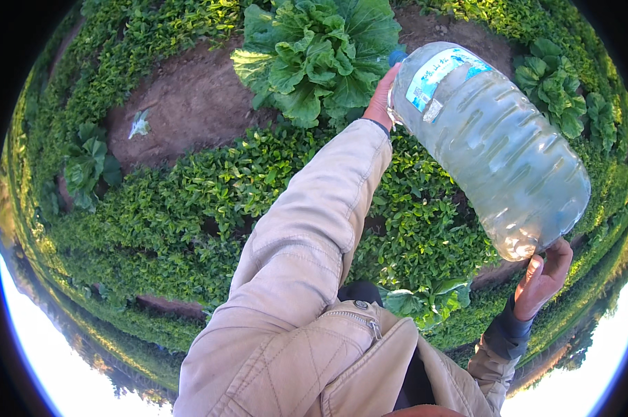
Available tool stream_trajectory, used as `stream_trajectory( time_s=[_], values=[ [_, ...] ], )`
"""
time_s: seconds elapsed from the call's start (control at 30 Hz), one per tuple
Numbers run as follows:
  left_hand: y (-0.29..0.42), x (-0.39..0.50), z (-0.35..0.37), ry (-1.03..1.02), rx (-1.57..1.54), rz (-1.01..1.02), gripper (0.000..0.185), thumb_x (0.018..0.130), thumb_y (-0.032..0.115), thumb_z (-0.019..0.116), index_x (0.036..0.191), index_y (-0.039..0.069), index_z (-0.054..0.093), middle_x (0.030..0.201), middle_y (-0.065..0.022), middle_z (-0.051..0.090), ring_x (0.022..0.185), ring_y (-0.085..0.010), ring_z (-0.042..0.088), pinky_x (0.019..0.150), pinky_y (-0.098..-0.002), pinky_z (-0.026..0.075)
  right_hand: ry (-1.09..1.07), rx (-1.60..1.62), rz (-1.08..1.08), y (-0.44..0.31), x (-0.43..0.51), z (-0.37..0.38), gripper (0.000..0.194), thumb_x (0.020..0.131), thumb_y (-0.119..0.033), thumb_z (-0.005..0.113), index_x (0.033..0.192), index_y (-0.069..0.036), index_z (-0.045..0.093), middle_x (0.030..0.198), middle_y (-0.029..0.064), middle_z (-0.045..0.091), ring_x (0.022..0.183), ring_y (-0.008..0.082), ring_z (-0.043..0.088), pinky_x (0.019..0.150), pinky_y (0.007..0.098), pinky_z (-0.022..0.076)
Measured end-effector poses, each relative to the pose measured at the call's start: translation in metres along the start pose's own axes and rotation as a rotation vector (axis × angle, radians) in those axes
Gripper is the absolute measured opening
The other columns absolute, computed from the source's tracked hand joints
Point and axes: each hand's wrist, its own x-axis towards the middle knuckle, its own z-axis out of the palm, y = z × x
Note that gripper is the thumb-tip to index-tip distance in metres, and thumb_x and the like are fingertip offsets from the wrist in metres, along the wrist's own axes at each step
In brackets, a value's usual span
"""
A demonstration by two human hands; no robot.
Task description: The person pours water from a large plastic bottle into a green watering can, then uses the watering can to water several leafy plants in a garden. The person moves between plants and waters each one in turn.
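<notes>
A large clear plastic bottle (496,151) is held at a slant, its blue-capped neck toward the upper left and its base toward the lower right. Ribs run across its cloudy wall, and a torn blue-and-white label (441,75) bears writing. My left hand (381,99) grips the bottle at the neck end, with its fingers partly hidden. At the base, my right hand (543,279) supports the bottle with thumb and curled fingertips. Just left of the neck grows a big leafy Chinese cabbage (314,62).
Low, dense green shrub rows (189,208) cross the ground below my arms. Bare brown soil (189,109) lies between them, with a pale scrap (139,124) on it. More leafy cabbages stand at the right (551,86), left (87,164) and near my body (428,302).
</notes>
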Motion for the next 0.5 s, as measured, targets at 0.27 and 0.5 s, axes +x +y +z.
stream_trajectory(
  time_s=[0.27, 0.5],
  values=[
    [0.016, -0.01, 0.004, 0.045, 0.215, 0.068, 0.062, 0.087, 0.054, 0.073, 0.131, 0.011, 0.064, 0.126, -0.0106, 0.07, 0.115, -0.0265, 0.066, 0.101, -0.0444, 0.051, -0.021, 0.016, 0.089, 0.024, -0.009, 0.0, 0.062, 0.094, -0.045, 0.071, 0.125, 0.005, 0.05, 0.113, 0.0081, 0.054, 0.104, 0.017, 0.052, 0.095, 0.0323, 0.0417],
    [0.084, 0.004, 0.076, -0.146, 0.321, -0.076, 0.049, 0.096, 0.047, 0.064, 0.13, 0.012, 0.067, 0.121, -0.0076, 0.073, 0.108, -0.0266, 0.069, 0.097, -0.0436, 0.055, 0.096, -0.085, 0.179, 0.015, -0.002, 0.015, 0.057, 0.098, -0.047, 0.064, 0.115, 0.005, 0.053, 0.106, 0.0086, 0.058, 0.097, 0.0159, 0.053, 0.086, 0.0333, 0.0444]
  ],
)
